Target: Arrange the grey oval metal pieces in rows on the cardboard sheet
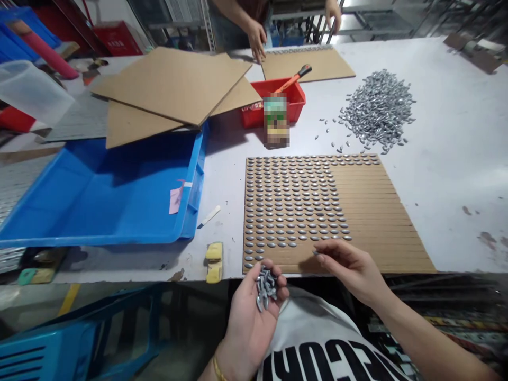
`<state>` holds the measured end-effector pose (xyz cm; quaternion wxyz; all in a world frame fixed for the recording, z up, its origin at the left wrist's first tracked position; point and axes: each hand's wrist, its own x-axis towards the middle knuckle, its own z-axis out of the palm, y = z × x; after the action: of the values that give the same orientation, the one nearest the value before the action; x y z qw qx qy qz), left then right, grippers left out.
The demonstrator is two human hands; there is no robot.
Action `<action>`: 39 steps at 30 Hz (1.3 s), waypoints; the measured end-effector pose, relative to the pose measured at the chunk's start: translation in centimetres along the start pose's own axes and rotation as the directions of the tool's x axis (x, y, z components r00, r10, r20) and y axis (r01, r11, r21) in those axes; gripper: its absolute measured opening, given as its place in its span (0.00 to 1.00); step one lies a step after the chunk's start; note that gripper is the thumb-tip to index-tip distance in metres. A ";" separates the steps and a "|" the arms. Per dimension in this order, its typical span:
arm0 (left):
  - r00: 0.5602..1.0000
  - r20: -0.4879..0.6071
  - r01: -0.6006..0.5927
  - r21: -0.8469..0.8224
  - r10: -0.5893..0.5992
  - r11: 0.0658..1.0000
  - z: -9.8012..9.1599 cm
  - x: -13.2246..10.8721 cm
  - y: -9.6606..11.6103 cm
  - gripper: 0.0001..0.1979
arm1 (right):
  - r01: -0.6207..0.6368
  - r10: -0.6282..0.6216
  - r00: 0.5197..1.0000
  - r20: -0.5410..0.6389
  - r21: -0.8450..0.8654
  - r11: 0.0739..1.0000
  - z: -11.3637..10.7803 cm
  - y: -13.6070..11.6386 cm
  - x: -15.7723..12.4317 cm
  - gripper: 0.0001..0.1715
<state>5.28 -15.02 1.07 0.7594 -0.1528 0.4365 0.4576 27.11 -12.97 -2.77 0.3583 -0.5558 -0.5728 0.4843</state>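
My left hand [250, 317] is cupped at the table's near edge, palm up, holding a small pile of grey metal pieces [265, 288]. These are oval and pointed at the ends. My right hand [349, 267] hovers over the lower part of a slatted cardboard board [377, 222], pinching one small grey piece [315, 253] between its fingertips. Neat rows of the same pieces [293, 201] cover the board's upper left area. The board's right side and bottom strip show bare cardboard. A loose heap of grey pieces [377, 108] lies beyond the board.
A blue plastic tray [194, 180] stands left of the board, with a yellow sponge [213, 262] near the edge. Farther back are stacked cardboard sheets [170, 84], a red crate [288, 108] holding an orange-handled tool [296, 76], and a pixelated item [275, 119]. A co-worker's hand [257, 39] rests on another board [305, 66].
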 end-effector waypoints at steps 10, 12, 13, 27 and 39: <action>0.986 0.162 -0.083 0.298 0.036 0.951 -1.4 0.4 -2.1 0.13 | 0.414 -0.401 0.906 0.133 -0.465 0.782 1.4 1.2 2.2 0.07; 0.986 0.166 -0.071 0.296 0.021 0.953 -1.4 0.6 -2.2 0.14 | 0.415 -0.409 0.903 0.129 -0.502 0.759 1.4 1.4 2.5 0.08; 0.986 0.168 -0.062 0.294 0.012 0.954 -1.3 0.6 -2.2 0.14 | 0.418 -0.412 0.902 0.133 -0.516 0.748 1.4 1.5 2.6 0.08; 0.990 0.144 -0.050 0.333 0.001 0.942 -0.5 1.5 -2.4 0.10 | 0.429 -0.430 0.878 0.209 -0.742 0.515 1.6 1.0 2.9 0.11; 0.987 0.160 -0.084 0.355 0.028 0.931 -0.2 2.1 -3.1 0.09 | 0.329 -0.376 0.912 0.162 -0.837 0.436 2.4 0.8 2.7 0.13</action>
<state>8.15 -15.57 -1.28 0.7923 0.0370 0.4578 0.4017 24.68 -10.72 -4.53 0.1468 -0.5382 -0.8288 0.0425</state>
